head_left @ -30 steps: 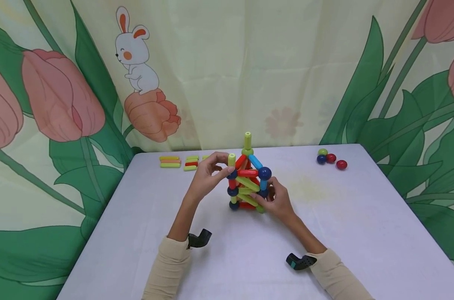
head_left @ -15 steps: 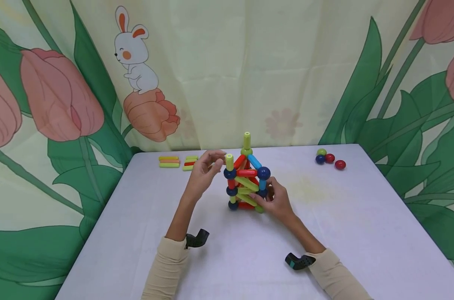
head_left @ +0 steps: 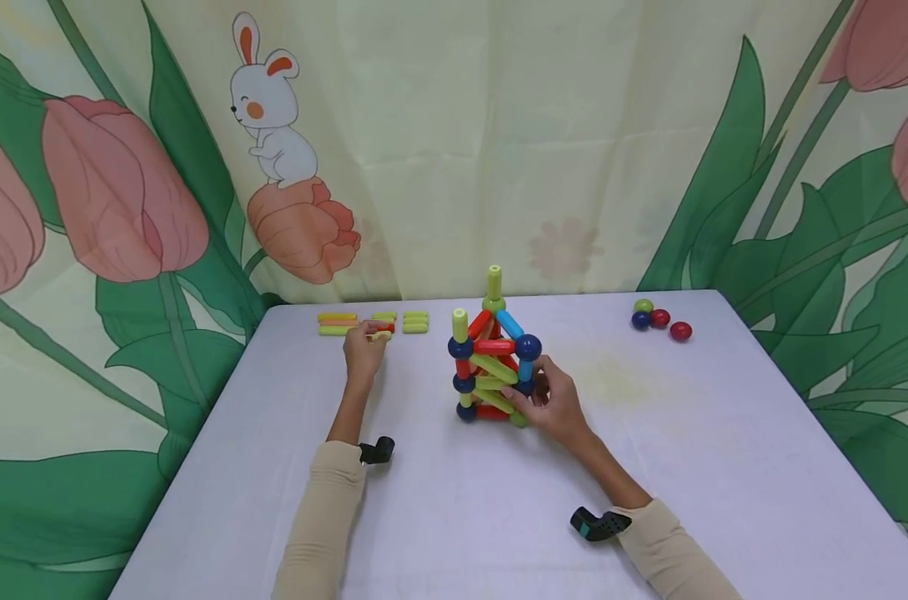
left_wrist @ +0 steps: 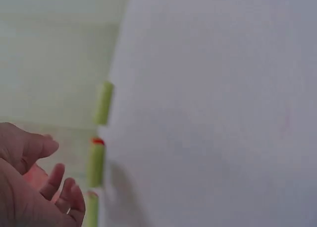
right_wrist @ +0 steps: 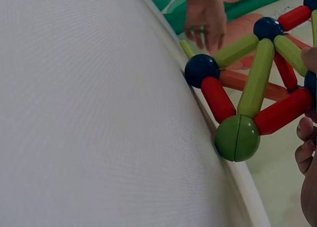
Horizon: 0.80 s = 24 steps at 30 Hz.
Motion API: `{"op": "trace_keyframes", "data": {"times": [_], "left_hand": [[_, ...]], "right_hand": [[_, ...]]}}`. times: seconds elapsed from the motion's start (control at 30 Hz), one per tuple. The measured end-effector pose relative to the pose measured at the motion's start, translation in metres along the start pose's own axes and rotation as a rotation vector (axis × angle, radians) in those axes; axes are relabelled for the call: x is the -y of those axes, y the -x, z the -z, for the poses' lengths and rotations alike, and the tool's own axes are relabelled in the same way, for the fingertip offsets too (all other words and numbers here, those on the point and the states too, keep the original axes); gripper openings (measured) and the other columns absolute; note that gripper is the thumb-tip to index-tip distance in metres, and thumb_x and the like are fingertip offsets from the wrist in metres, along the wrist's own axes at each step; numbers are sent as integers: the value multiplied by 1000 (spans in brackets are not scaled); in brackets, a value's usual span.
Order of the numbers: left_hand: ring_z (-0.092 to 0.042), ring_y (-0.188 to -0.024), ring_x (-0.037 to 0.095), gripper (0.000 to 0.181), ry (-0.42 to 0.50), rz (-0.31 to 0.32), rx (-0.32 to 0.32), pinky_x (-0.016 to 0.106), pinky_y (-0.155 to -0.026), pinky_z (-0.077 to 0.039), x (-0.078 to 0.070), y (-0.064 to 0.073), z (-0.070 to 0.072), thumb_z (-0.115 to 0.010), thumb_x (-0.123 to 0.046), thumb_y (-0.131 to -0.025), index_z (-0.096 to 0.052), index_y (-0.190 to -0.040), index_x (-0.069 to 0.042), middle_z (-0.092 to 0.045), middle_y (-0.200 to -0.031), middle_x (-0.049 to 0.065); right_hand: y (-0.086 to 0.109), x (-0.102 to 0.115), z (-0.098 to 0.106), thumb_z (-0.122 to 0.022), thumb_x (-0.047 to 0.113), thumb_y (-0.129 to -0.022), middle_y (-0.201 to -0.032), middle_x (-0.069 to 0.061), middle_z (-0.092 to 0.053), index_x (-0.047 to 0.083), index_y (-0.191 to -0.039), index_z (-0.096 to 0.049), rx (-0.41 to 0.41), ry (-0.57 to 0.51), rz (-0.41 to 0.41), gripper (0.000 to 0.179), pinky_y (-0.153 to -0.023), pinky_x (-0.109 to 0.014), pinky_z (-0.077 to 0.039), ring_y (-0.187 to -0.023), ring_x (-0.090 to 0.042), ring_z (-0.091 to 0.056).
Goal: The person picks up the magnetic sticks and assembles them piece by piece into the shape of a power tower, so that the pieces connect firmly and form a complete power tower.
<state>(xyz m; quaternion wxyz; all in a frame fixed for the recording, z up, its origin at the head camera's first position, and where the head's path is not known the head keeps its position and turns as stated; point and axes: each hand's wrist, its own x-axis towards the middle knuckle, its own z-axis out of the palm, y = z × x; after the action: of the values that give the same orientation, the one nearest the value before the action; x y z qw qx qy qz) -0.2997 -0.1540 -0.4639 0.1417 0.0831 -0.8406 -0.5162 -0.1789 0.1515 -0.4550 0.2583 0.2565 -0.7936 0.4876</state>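
Observation:
A tower of magnetic rods and balls (head_left: 493, 347) stands mid-table, with an upright green rod at the left corner and another at the back. My right hand (head_left: 557, 402) holds the tower's lower right side, thumb in front and fingers behind. The right wrist view shows its green bottom ball (right_wrist: 237, 138) close up. My left hand (head_left: 363, 355) is over the loose rods at the back left, hiding some. In the left wrist view, the left fingers (left_wrist: 54, 182) are spread with a gap to the thumb, near a green rod (left_wrist: 96, 162).
Yellow, orange and green rods (head_left: 337, 318) lie left of the left hand, and short green rods (head_left: 415, 322) to its right. Several balls (head_left: 659, 318) rest at the back right. A printed curtain (head_left: 438, 167) hangs behind the table (head_left: 454, 517).
My left hand has let go of the tower's upper left corner and moved left to the loose rods. The right hand keeps its hold on the tower.

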Motion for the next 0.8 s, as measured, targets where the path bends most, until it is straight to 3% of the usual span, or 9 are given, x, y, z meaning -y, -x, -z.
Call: {"op": "trace_keyframes", "data": {"times": [0.1,0.23,0.33,0.47,0.67,0.8], "left_hand": [[-46,-119,44,26,-129,11,-9,55,-98,-40,18,-8,1,-57,2,-89,-68,-112,-2,-51,-124,26],[-41,-124,48,31,-283,14,58,60,-97,-40,31,-15,3,-59,-5,-91,-66,-121,-9,-46,-131,28],[-42,-124,50,35,-396,-14,117,63,-93,-41,30,-18,3,-64,-13,-91,-63,-127,-13,-45,-134,29],[-42,-122,47,29,-469,-9,181,64,-92,-41,23,-17,5,-67,-18,-91,-65,-119,-13,-44,-132,26],[-53,-111,42,20,-503,-33,271,51,-89,-47,23,-12,7,-67,-13,-91,-66,-111,-8,-43,-132,26],[-58,-98,36,22,-607,-74,346,45,-81,-49,20,-6,10,-71,-14,-89,-65,-109,-8,-52,-125,25]], "right_hand": [[-1,1,0,-79,-4,-73,-70,-10,-51,-2,-102,-51,0,-1,-1,40,-44,-37,-41,-51,-28,-45],[-1,1,0,-79,-5,-73,-69,-11,-51,-2,-101,-51,3,-3,-5,40,-43,-36,-41,-51,-29,-45],[-1,0,0,-79,-5,-73,-69,-10,-50,-2,-100,-50,-1,-8,-7,39,-43,-35,-40,-51,-29,-45],[-1,-1,-1,-79,-4,-74,-70,-9,-51,-1,-101,-51,-2,-14,-5,39,-44,-36,-40,-51,-29,-45],[-1,0,0,-79,-3,-75,-71,-7,-50,-2,-102,-51,3,-13,-10,39,-44,-36,-41,-51,-28,-45],[-1,1,0,-79,-3,-75,-72,-7,-51,-2,-103,-51,5,-12,-14,40,-44,-36,-42,-51,-29,-46]]}}
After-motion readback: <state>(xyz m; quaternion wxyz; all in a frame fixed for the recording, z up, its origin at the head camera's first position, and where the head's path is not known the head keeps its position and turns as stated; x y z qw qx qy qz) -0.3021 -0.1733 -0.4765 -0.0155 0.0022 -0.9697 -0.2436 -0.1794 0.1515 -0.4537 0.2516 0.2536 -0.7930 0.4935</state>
